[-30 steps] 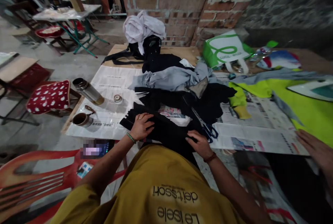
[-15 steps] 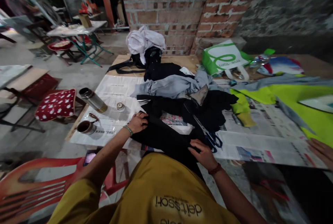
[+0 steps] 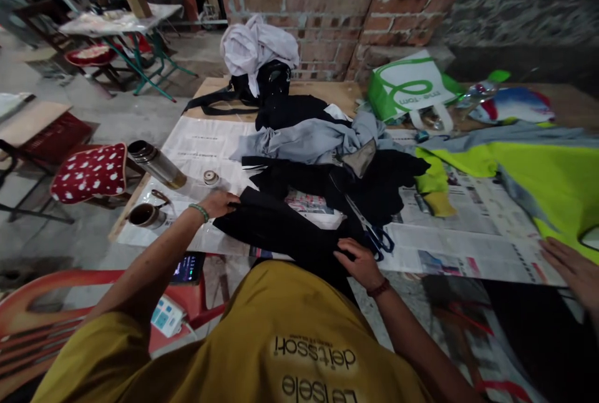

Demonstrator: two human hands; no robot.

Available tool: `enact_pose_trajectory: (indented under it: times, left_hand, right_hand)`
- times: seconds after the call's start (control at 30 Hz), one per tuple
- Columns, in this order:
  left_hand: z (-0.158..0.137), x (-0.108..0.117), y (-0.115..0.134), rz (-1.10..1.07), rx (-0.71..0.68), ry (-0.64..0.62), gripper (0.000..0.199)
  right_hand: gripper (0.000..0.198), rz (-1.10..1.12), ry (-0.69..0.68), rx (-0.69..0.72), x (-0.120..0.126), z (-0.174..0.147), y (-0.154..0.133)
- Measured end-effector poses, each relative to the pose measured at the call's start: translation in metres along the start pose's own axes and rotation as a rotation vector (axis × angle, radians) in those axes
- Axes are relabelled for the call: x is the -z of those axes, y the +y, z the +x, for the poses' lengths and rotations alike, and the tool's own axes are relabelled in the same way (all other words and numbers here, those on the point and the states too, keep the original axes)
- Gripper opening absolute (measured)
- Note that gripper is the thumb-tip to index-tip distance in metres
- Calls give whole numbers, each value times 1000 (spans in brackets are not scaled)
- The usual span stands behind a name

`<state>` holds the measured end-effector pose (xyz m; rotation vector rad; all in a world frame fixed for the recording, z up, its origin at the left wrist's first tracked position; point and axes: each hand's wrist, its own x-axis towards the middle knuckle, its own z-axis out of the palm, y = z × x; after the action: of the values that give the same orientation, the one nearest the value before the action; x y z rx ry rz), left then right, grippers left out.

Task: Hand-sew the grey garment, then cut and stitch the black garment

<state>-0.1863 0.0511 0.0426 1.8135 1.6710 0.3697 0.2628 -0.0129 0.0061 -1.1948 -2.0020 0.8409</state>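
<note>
A length of black cloth [image 3: 281, 228] lies along the table's near edge, part of it hanging down in front of me. At its left end, the closed fingers of my left hand [image 3: 218, 204] hold the cloth's edge. My right hand [image 3: 359, 261] is at the right end, with thumb and bent fingers on the cloth. Close by that hand lie scissors [image 3: 367, 225] with dark blue handles, blades on more black fabric [image 3: 384, 184]. Behind is a crumpled grey garment [image 3: 299, 141].
On the left stand a steel flask [image 3: 156, 165], its cap [image 3: 211, 178] and a brown mug [image 3: 147, 216]. Newspaper [image 3: 472, 253] covers the table. To the right are a green-white bag [image 3: 412, 88], a yellow-green garment [image 3: 538, 166] and another person's hand [image 3: 573, 269].
My left hand has moved left with the cloth's edge, and the cloth now reaches further left. My right hand stays near the scissors. The view has tipped slightly downward.
</note>
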Motion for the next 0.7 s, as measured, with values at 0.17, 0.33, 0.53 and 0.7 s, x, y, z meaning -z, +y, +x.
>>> enact_pose_trajectory:
  times: [0.17,0.33,0.53,0.7]
  left_hand:
    - [5,11,-10,-315,113,110,30]
    - [32,-16,1,-345,238,279,28]
    - [63,-37,4,-90,338,239,20]
    - [64,-34,11,-24,279,204,6]
  right_hand:
    - [14,3,35,-30,-2,-1,6]
    - [13,6,58,-40,-4,-2,8]
    - [14,-10,64,-58,-5,-2,8]
    - [17,-2,60,-46,-5,0,4]
